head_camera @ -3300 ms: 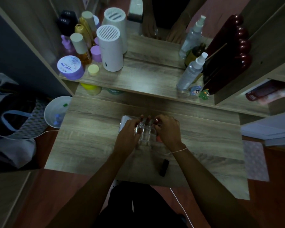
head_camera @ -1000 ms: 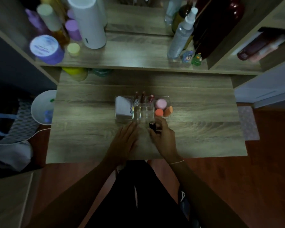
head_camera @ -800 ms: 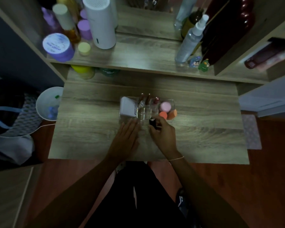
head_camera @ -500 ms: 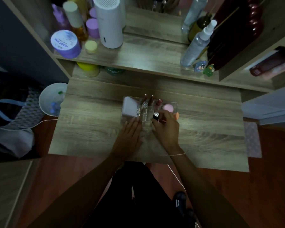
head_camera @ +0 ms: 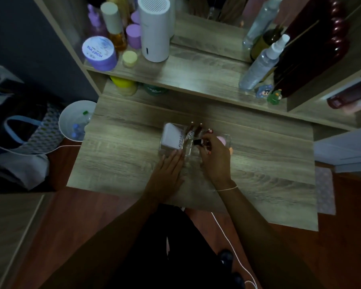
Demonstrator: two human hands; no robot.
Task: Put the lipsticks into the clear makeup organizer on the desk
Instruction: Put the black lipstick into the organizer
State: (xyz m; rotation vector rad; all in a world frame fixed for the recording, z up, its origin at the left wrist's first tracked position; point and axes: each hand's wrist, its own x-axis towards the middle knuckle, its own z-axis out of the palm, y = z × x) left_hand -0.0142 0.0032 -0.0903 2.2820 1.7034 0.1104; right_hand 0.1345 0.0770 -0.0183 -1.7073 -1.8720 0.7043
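Observation:
The clear makeup organizer (head_camera: 228, 140) sits mid-desk. Its left compartment holds a white tube (head_camera: 173, 137); several lipsticks (head_camera: 196, 128) stand upright in its middle slots, and a pink sponge (head_camera: 221, 139) shows at its right. My right hand (head_camera: 215, 159) pinches a black lipstick (head_camera: 198, 142), tilted over the middle slots. My left hand (head_camera: 167, 174) lies flat on the desk with its fingertips against the organizer's front edge, holding nothing.
The shelf behind carries a white cylinder device (head_camera: 154, 30), a purple jar (head_camera: 99, 53), bottles and spray bottles (head_camera: 258, 67). A white bin (head_camera: 76, 122) stands left of the wooden desk (head_camera: 123, 163). A white cable (head_camera: 233, 251) runs across the floor.
My right hand picked the black lipstick off the desk's front and carried it up over the organizer's middle slots. My left hand moved from the organizer's top to lie flat before it.

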